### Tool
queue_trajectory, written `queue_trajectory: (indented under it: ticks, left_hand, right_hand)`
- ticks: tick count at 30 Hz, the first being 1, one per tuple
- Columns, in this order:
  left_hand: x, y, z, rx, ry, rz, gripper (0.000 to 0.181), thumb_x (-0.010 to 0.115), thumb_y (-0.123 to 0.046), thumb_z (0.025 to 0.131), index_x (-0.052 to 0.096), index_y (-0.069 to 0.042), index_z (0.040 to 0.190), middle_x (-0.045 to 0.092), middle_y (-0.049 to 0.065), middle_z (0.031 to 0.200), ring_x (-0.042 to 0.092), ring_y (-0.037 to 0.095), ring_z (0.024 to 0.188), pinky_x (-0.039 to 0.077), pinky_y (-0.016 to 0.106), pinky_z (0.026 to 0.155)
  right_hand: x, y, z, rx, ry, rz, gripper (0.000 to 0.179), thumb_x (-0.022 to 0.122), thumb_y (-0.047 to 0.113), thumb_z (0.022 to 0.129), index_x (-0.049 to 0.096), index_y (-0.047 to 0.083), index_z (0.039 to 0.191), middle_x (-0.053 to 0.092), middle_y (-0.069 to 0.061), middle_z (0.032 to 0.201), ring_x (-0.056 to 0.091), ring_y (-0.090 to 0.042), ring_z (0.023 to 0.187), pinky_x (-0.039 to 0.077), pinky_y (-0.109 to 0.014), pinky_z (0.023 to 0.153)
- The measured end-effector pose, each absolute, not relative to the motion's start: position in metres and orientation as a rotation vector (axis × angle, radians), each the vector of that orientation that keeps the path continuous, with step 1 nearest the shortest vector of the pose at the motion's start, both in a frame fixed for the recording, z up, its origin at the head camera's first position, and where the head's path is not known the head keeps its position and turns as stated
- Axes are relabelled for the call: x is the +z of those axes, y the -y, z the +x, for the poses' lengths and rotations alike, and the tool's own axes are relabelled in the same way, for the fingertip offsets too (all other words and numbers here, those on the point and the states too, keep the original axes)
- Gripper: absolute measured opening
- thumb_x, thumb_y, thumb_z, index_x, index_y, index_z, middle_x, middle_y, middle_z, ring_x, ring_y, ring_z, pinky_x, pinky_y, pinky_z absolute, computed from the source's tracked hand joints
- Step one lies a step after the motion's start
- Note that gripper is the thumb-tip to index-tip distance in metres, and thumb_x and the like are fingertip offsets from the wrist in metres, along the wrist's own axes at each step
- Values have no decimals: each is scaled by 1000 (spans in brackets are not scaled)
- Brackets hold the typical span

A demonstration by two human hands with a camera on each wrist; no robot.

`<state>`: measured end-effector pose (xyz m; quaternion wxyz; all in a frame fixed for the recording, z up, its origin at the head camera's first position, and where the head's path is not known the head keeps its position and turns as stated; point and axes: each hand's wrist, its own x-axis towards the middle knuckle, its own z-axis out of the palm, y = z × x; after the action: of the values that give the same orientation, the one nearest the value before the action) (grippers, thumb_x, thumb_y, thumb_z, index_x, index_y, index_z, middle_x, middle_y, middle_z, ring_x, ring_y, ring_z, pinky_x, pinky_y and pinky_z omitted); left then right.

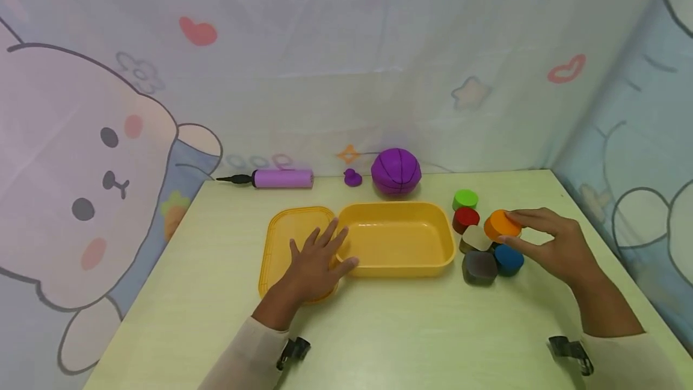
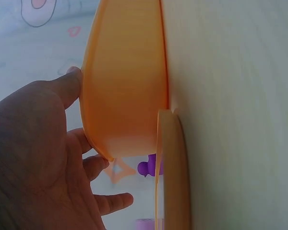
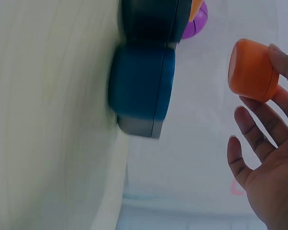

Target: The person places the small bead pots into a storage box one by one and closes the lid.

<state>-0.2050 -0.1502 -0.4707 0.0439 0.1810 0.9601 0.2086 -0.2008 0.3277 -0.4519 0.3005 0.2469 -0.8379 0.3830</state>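
Observation:
My right hand (image 1: 557, 245) pinches a small round orange container (image 1: 500, 226) between thumb and fingers. In the right wrist view that orange container (image 3: 252, 70) is held up clear of the table. Just below and left of it sit a blue container (image 1: 509, 259), a dark grey one (image 1: 479, 268), a beige one (image 1: 476, 239), a red one (image 1: 466, 219) and a green one (image 1: 465, 199). My left hand (image 1: 314, 263), fingers spread, touches the left rim of a yellow rectangular tub (image 1: 397, 271). Under that hand lies a flat yellow lid (image 1: 278, 251), partly hidden.
Along the table's back edge are a purple hand pump (image 1: 283, 179) with a black nozzle, a purple rubber duck (image 1: 352, 177) and a purple ball (image 1: 396, 171). A printed cloth (image 1: 325, 77) hangs right behind the table (image 1: 411, 330).

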Motion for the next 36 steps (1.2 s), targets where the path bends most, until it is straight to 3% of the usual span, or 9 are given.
queue_trajectory:
  ticks: [3, 7, 10, 16, 20, 23, 27, 32, 36]
  left_hand:
    - [-471, 150, -206, 644, -2937, 552, 78, 45, -70, 110, 25, -32, 176, 8, -6, 186, 16, 47, 170, -2, 91, 122]
    - [-473, 149, -207, 656, -2929, 558, 79, 45, -70, 110, 25, -32, 176, 7, -6, 186, 15, 47, 170, -3, 91, 121]
    - [-472, 148, -206, 656, -2927, 555, 79, 45, -70, 110, 25, -32, 176, 7, -5, 186, 15, 48, 170, -3, 91, 121]
    - [-471, 145, -203, 656, -2914, 546, 79, 44, -70, 110, 24, -32, 176, 7, -6, 187, 13, 48, 170, -3, 90, 122]
    - [-469, 146, -203, 676, -2923, 534, 78, 46, -69, 110, 27, -32, 175, 8, -6, 187, 13, 49, 170, -4, 90, 122]
    - [-469, 147, -203, 677, -2925, 531, 77, 47, -68, 110, 27, -32, 175, 8, -5, 187, 12, 49, 171, -5, 90, 122]
    - [-469, 148, -203, 665, -2929, 544, 78, 47, -68, 110, 27, -31, 175, 8, -5, 187, 10, 49, 171, -5, 91, 122]
    - [-470, 148, -203, 655, -2938, 547, 78, 46, -69, 110, 27, -31, 175, 9, -4, 186, 10, 50, 171, -4, 92, 121]
    - [-469, 148, -203, 654, -2938, 542, 78, 46, -69, 110, 28, -31, 175, 10, -3, 187, 11, 50, 170, -4, 92, 121]
  right_hand:
    - [-450, -315, -207, 1043, 2210, 677, 59, 93, -21, 65, 83, -2, 121, 75, 15, 123, 64, 15, 115, 49, -2, 99]
    - [-449, -298, -213, 1068, 2219, 676, 57, 93, -20, 68, 83, -2, 121, 82, -13, 118, 63, 17, 114, 49, -2, 99]
    - [-448, -285, -217, 1081, 2244, 664, 54, 94, -15, 71, 82, -2, 122, 81, -24, 118, 63, 16, 109, 50, -2, 92]
    - [-445, -260, -225, 1110, 2285, 664, 51, 95, -6, 77, 81, -1, 125, 82, -21, 121, 67, -1, 89, 54, -7, 79]
    - [-443, -240, -233, 1181, 2321, 659, 48, 94, -1, 82, 80, 0, 128, 82, -22, 120, 68, -3, 82, 60, -14, 76]
    - [-443, -226, -238, 1229, 2368, 638, 45, 92, 2, 85, 80, 1, 129, 82, -21, 120, 68, -2, 83, 63, -19, 75]
    - [-442, -207, -242, 1279, 2474, 591, 44, 91, 9, 90, 79, 2, 132, 81, -20, 125, 71, -14, 89, 64, -22, 79]
    - [-439, -184, -247, 1294, 2649, 525, 49, 89, 23, 94, 76, 6, 138, 80, -17, 129, 73, -24, 98, 68, -34, 88]
    - [-438, -167, -252, 1304, 2718, 475, 52, 90, 27, 93, 76, 8, 139, 81, -16, 126, 76, -27, 97, 67, -34, 84]
